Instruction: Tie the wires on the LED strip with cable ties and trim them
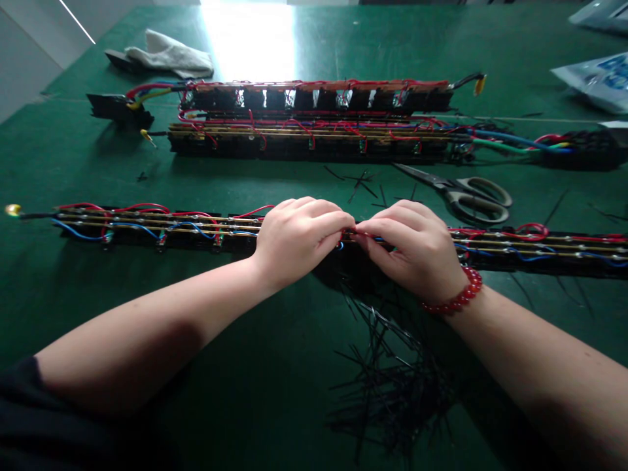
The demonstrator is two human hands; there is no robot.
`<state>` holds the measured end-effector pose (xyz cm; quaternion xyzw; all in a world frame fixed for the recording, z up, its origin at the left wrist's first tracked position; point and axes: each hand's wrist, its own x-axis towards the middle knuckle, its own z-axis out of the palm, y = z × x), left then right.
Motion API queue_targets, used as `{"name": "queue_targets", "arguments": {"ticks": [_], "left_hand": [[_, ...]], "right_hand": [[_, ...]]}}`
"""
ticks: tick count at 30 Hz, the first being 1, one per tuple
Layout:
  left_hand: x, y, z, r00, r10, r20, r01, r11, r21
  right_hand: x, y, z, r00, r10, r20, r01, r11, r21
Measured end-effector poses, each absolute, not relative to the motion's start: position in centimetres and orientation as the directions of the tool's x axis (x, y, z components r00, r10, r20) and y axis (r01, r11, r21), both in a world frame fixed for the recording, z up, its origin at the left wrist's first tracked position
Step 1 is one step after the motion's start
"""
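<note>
Light glares off the far side of a green counter (220,180). Across it, nearest the person, lies a wired strip (193,224); left hand (304,235) and right hand (415,245) are clamped on its middle, fingertips nearly meeting. Beyond lie scissors (445,184), more strips (314,134), cloth (179,60) and bags (601,82).

A long black wired strip (235,234) lies crosswise.

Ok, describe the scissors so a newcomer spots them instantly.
On the green table, find the wired strip beneath the right hand. Just beyond it lie the scissors, set apart from the thin black scraps nearby by two looped handles.
</note>
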<state>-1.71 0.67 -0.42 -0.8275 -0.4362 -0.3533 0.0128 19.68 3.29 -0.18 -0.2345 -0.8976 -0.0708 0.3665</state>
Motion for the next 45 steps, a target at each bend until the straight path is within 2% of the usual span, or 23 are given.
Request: {"name": "queue_targets", "arguments": {"ticks": [6,20,45], "left_hand": [[-1.53,0.59,-0.41,0.346,0.737,0.58,0.752,-0.588,0.298],[-1.66,0.75,-0.6,0.4,0.678,0.617,0.719,-0.649,0.247],[-1.6,0.54,-0.31,0.4,0.738,0.543,0.751,-0.604,0.267]], "right_hand": [[19.58,3.21,0.02,-0.625,0.373,0.686,0.479,0.877,-0.041],[19.58,3.21,0.08,-0.631,0.374,0.68,0.483,0.875,-0.033],[19.7,3.3,-0.05,-0.647,0.408,0.644,0.493,0.868,-0.056]]}}
